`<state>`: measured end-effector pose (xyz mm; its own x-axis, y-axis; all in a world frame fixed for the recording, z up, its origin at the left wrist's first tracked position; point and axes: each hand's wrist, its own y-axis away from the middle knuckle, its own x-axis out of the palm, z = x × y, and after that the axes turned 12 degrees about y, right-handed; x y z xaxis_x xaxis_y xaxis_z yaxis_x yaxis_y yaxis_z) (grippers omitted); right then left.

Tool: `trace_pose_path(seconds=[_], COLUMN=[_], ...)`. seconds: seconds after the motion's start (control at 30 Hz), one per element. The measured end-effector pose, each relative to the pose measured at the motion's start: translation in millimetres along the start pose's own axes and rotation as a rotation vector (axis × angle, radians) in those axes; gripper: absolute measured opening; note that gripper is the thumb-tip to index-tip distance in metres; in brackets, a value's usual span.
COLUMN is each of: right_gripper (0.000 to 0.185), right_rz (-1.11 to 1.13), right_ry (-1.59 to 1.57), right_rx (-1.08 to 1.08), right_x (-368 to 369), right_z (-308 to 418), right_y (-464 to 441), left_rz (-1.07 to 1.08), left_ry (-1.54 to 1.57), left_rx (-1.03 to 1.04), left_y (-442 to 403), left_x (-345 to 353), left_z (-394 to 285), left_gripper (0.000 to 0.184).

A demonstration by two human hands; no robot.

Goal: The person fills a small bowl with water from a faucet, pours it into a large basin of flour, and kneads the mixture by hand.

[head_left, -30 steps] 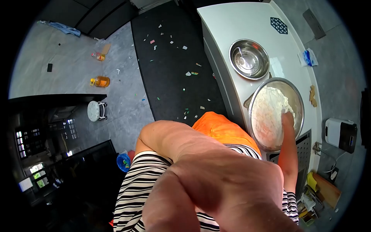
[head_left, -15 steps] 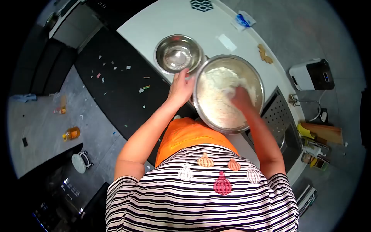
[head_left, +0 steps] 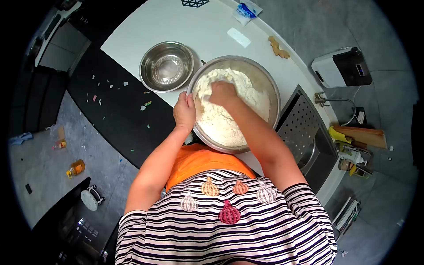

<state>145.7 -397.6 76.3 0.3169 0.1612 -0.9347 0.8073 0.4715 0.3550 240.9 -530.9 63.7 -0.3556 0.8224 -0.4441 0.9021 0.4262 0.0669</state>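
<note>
A large steel mixing bowl (head_left: pixel 273 99) stands at the counter's edge in front of me. Crumbly, pale flour (head_left: pixel 247 90) fills much of it, clumped in places. My left hand (head_left: pixel 184 110) grips the bowl's left rim, thumb toward the inner side and fingers around the outside. Down in the flour at the left part of the bowl is my right hand (head_left: pixel 222 93), its fingers curled downward, floury, blurred and partly buried. Left of the mixing bowl sits a smaller steel bowl (head_left: pixel 148 66) with no visible contents but reflections.
A sink with a perforated tray (head_left: pixel 299 123) and a faucet (head_left: pixel 321 100) lies to the right. Ginger (head_left: pixel 278 47), a white-and-blue packet (head_left: pixel 246 11) and a lattice trivet (head_left: pixel 195 2) rest on the counter (head_left: pixel 207 31). Scraps litter the dark surface (head_left: pixel 119 115) at left.
My left hand has moved from beside the small bowl onto the large bowl's rim. My right hand has shifted from the bowl's right part to its left. The view has turned slightly.
</note>
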Motion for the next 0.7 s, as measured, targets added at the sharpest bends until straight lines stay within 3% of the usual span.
trace_pose_path(seconds=[0.03,0.17,0.27,0.43,0.57,0.63,0.7], right_gripper=[0.059,0.063,0.062,0.059,0.052,0.041,0.039], right_rz=[0.154,0.094,0.2,0.16,0.071,-0.032,0.012], right_ry=[-0.051,-0.084,-0.133,-0.249,-0.15,0.069,0.07], right_rx=[0.109,0.222,0.322,0.199,0.15,-0.126,-0.214], right_x=[-14.0,-14.3,-17.5,-19.7,-32.7,-35.2,-11.8], right_z=[-6.5,-40.3,-57.1,-61.5,-39.5,-19.3,-3.4], right_y=[-1.5,3.9,15.0,80.3,137.5,152.9,145.6], left_rz=[-0.016,-0.041,-0.031,-0.035,-0.031,-0.024,-0.006], left_ry=[0.015,0.029,0.033,0.011,-0.008,-0.011,-0.012], left_rx=[0.028,0.023,-0.063,-0.034,0.003,0.007,0.017], left_y=[0.2,2.6,2.5,-0.3,-1.3,-1.8,-1.6], left_x=[0.6,2.3,2.3,4.5,6.5,5.2,5.6], left_z=[1.2,0.7,-2.6,-0.2,3.2,1.9,1.6], left_gripper=[0.027,0.027,0.026,0.026,0.026,0.026,0.027])
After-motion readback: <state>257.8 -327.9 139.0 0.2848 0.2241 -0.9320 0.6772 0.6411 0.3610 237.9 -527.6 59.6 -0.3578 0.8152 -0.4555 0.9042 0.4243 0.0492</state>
